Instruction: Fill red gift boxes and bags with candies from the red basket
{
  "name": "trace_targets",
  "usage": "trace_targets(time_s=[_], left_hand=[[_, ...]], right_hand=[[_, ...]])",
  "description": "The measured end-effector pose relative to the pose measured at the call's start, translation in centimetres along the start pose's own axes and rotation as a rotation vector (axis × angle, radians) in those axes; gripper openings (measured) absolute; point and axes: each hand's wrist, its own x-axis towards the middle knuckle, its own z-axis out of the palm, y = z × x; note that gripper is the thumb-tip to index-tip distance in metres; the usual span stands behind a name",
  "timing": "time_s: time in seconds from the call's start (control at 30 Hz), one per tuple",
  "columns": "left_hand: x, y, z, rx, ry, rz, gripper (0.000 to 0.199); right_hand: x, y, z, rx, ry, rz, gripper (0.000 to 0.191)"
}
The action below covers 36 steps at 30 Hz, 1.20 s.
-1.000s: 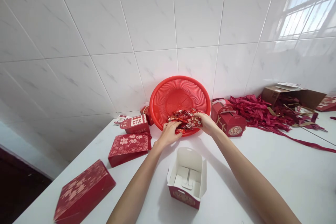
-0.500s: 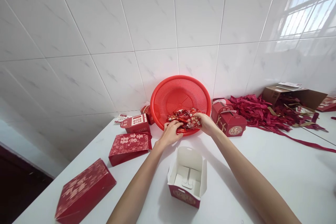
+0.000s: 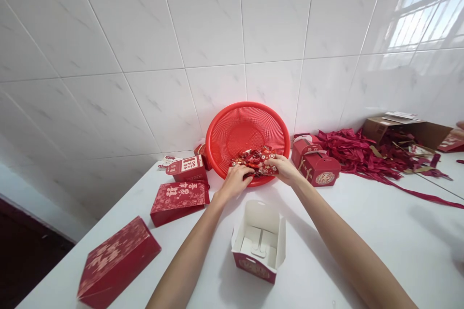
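Observation:
A red plastic basket (image 3: 250, 111) leans tilted against the wall, with red-wrapped sweets (image 3: 253, 157) gathered at its lower edge. My left hand (image 3: 236, 179) reaches over the rim into the sweets, its fingers curled and their tips hidden. On the other side, my right hand (image 3: 286, 169) pinches a red printed packet (image 3: 268, 168) between thumb and fingers, low in the basket. Between my forearms stands an open red gift box (image 3: 255, 268), white inside, with its top flaps up and no contents showing.
Closed red boxes (image 3: 179, 198) lie along the left, one more (image 3: 118, 260) nearer me. Handled red boxes (image 3: 321, 169) stand right of the basket, beside a heap of dark red ribbons (image 3: 350, 152) and a cardboard box (image 3: 416, 130). Another person's hand (image 3: 459, 133) shows at the right edge.
The packet in my right hand has turned, its lettering replaced by a flower pattern. My left hand stays among the sweets. Another person's hand has appeared at the far right.

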Motion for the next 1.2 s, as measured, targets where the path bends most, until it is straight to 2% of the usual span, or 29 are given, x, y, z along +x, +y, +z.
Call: trace_targets(time_s=[0.1,0.3,0.47,0.57,0.7,0.8,0.9,1.03,1.2], left_hand=[[0.1,-0.1,-0.1,-0.148,0.054,0.01,0.024],[0.6,0.2,0.1,-0.566,0.298,-0.059,0.028],[1.2,0.9,-0.3,-0.924,0.339,-0.111,0.043],[1.1,1.5,-0.8,-1.044,0.367,-0.153,0.048],[1.0,2.3,-1.4,-1.187,0.386,-0.276,0.053],[0.9,2.9,-1.5,-1.226,0.406,-0.294,0.052],[1.0,3.5,-1.5,-1.187,0.446,-0.231,0.051],[0.8,4.2,-1.7,-1.036,0.513,-0.104,0.046],[0.6,4.8,-2.2,-0.954,0.515,-0.019,0.04]], right_hand=[[-0.1,0.0,0.1,-0.002,0.01,0.004,0.009],[-0.6,-0.2,0.6,-0.03,-0.021,-0.033,0.028],[-1.7,-0.8,1.6,-0.045,-0.109,-0.078,0.037],[-2.4,-1.3,2.0,-0.062,-0.124,-0.127,0.034],[-2.7,-1.5,2.2,-0.087,-0.137,-0.134,0.028],[-2.6,-1.4,2.4,-0.087,-0.115,-0.158,0.032],[-2.5,-1.4,2.5,-0.073,-0.091,-0.174,0.041],[-2.8,-1.9,2.7,-0.078,-0.154,-0.176,0.047],[-3.3,-2.5,2.9,-0.073,-0.193,-0.168,0.044]])
